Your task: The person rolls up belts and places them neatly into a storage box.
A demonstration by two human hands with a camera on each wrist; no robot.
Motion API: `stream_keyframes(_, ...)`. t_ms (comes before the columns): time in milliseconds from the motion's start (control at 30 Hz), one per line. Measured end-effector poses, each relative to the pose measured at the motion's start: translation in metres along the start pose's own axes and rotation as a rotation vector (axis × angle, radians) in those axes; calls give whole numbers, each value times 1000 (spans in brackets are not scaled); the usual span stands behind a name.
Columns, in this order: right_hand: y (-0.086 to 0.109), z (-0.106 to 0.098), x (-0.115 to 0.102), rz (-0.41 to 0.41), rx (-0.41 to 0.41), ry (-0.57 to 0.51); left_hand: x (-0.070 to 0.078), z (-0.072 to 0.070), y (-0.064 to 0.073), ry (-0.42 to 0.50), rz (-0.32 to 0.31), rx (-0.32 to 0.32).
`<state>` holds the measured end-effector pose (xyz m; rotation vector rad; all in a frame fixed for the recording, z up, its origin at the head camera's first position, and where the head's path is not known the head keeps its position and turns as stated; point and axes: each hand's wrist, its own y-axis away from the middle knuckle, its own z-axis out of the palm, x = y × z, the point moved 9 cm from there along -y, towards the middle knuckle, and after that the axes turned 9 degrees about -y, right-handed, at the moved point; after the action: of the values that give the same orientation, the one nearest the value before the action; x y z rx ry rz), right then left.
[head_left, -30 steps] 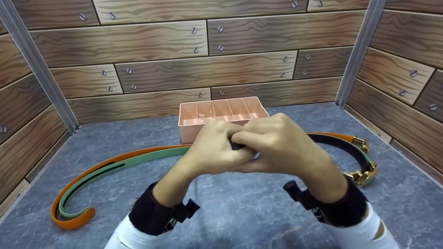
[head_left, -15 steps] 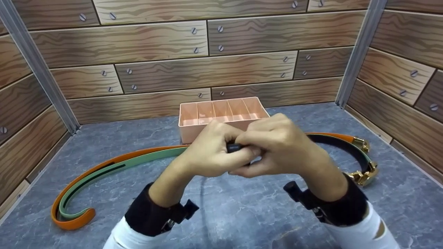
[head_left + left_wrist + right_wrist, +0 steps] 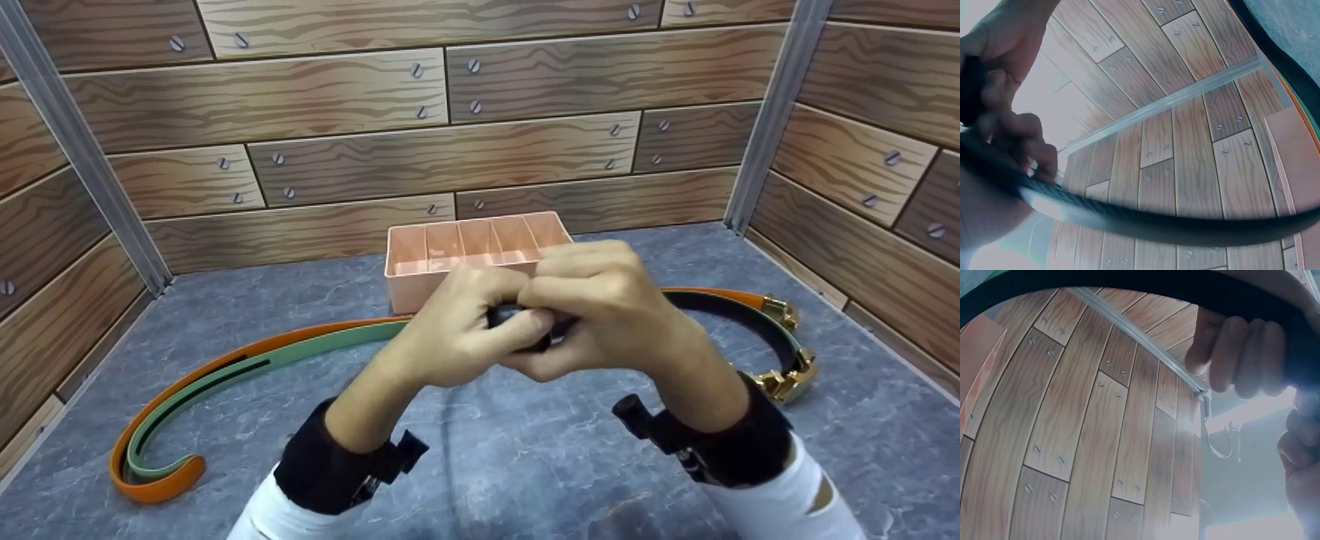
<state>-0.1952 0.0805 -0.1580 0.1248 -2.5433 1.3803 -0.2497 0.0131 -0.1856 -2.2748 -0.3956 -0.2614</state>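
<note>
My left hand (image 3: 461, 326) and right hand (image 3: 611, 315) meet at the middle of the head view, fingers curled round a black belt (image 3: 504, 315). Only a small dark part of it shows between them there. In the left wrist view the belt (image 3: 1185, 228) is a glossy strap bowing out from the hands, blurred in part. The right wrist view has the strap (image 3: 1129, 280) arching along the top, with curled fingers (image 3: 1247, 354) under it. Whatever lies inside the grip is hidden. On the table behind the hands lie an orange belt (image 3: 154, 491) and a green belt (image 3: 322, 346), one nested along the other.
A pink divided box (image 3: 416, 292) stands behind the hands, near the wood-patterned back wall (image 3: 360, 97). Gold buckles (image 3: 787, 382) sit at the belts' right end. Blue-grey marbled tabletop (image 3: 525, 465) extends in front, and wood-patterned walls close off both sides.
The hands stay over the same spot and work at the belt. More of the black piece now shows between them. The left thumb has moved up across it, and the right fingers have shifted slightly.
</note>
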Motion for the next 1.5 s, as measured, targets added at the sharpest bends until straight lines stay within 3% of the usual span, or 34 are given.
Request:
stream_keyframes(100,1,-3,2,-2,63,-52,3,0,-1,96,37,1)
stream_keyframes(200,1,-2,4,24,17,-80,2,1,-2,75,3,21)
stream_keyframes(267,1,1,6,71,-70,-51,-1,2,-2,-17,-55,34)
stream_keyframes(400,5,12,7,150,-273,110,-11,7,1,-331,-177,19)
stream_keyframes(467,7,16,7,155,-320,162,-13,8,3,-451,-182,5)
stream_keyframes(533,8,19,6,149,-329,155,-12,8,4,-481,-152,1)
stream_keyframes(633,8,16,7,128,-289,84,-7,6,3,-403,-67,13)
stream_keyframes(733,7,8,7,90,-203,13,-5,5,1,-193,-16,1)
stream_keyframes(833,5,-1,5,46,-111,-26,-4,7,-2,59,-7,-37)
stream_keyframes(900,4,-2,5,38,-82,-38,-4,7,-2,131,-24,-47)
stream_keyframes(967,3,0,5,51,-94,-17,-5,5,-2,63,-59,-23)
stream_keyframes(1067,3,8,6,95,-175,94,-11,2,-1,-207,-163,6)
stream_keyframes(1133,4,13,6,114,-236,175,-16,3,1,-357,-236,-9)
stream_keyframes(1200,5,17,6,110,-271,221,-19,4,3,-428,-270,-36)
stream_keyframes(1300,4,17,4,85,-248,170,-17,5,3,-359,-228,-49)
stream_keyframes(1400,4,9,4,62,-153,41,-9,3,2,-181,-118,-31)
stream_keyframes(1500,5,0,6,48,-59,-68,-5,2,0,14,-58,-32)
